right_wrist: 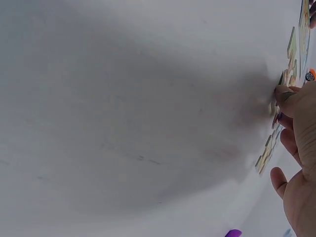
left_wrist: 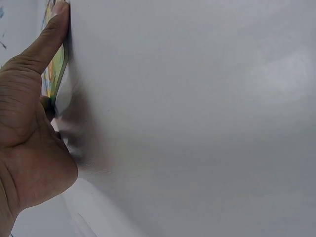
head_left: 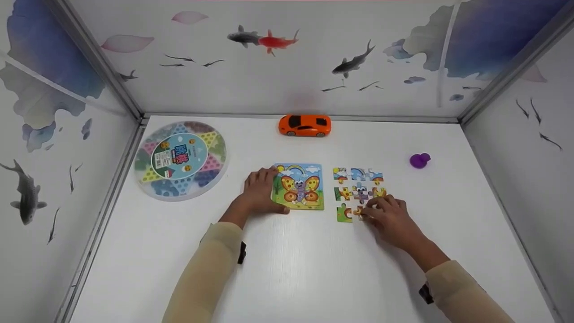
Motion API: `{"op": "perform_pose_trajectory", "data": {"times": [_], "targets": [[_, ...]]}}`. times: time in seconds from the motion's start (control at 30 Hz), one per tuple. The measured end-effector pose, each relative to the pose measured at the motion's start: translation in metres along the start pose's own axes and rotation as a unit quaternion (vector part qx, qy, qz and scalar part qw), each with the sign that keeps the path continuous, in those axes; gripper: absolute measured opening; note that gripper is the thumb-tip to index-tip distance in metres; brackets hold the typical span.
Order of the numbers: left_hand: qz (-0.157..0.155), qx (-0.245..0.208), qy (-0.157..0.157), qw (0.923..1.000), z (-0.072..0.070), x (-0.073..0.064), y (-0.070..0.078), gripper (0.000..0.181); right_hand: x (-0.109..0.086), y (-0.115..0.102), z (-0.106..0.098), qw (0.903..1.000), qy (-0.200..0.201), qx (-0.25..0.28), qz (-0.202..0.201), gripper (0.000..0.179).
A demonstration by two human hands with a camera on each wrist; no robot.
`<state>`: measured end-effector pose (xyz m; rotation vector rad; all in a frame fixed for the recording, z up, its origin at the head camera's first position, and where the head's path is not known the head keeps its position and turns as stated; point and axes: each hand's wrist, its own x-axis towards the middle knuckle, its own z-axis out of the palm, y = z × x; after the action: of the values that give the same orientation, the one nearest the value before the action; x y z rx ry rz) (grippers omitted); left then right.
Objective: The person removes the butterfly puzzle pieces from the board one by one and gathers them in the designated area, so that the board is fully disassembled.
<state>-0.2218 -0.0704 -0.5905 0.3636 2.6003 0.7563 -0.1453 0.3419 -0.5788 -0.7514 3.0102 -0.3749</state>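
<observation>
My left hand [head_left: 261, 190] holds the left side of a square butterfly picture board [head_left: 301, 190], with fingers at its upper-left edge and the thumb along the front edge. In the left wrist view the thumb [left_wrist: 47, 42] lies straight against the board's edge [left_wrist: 59, 69]. Right of the board, several jigsaw pieces [head_left: 343, 194] lie in rows, slightly apart, showing parts of a similar butterfly picture. At the front row my right hand [head_left: 392, 220] pinches a jigsaw piece [head_left: 357, 212] between thumb and fingertips. That hand hides the front-right corner of the rows.
An orange toy car [head_left: 305, 125] stands by the back wall. At the back left lies a round Chinese checkers box [head_left: 180, 160]. A small purple toy [head_left: 419, 160] sits at the right, beyond the pieces. Painted panels [head_left: 287, 76] enclose the white table [head_left: 305, 269] at the back and sides.
</observation>
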Motion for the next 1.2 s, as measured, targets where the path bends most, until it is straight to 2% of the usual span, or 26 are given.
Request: {"op": "perform_pose_trajectory", "data": {"times": [0.33, 0.57, 1.2], "targets": [[-0.002, 0.005, 0.003, 1.0, 0.0007, 0.0015, -0.0011, 0.126, 0.0011, 0.0011, 0.0, 0.9999, 0.0, -0.006, -0.014, 0.033], [0.012, 0.004, 0.007, 0.9999, 0.0033, 0.0041, -0.0041, 0.125, 0.0001, -0.0013, -0.0018, 0.999, 0.014, -0.024, -0.034, 0.028], [0.009, 0.001, 0.008, 0.9999, 0.0028, 0.0026, -0.0032, 0.123, 0.0038, 0.0002, -0.0045, 0.9978, 0.007, -0.037, -0.055, 0.024]]}}
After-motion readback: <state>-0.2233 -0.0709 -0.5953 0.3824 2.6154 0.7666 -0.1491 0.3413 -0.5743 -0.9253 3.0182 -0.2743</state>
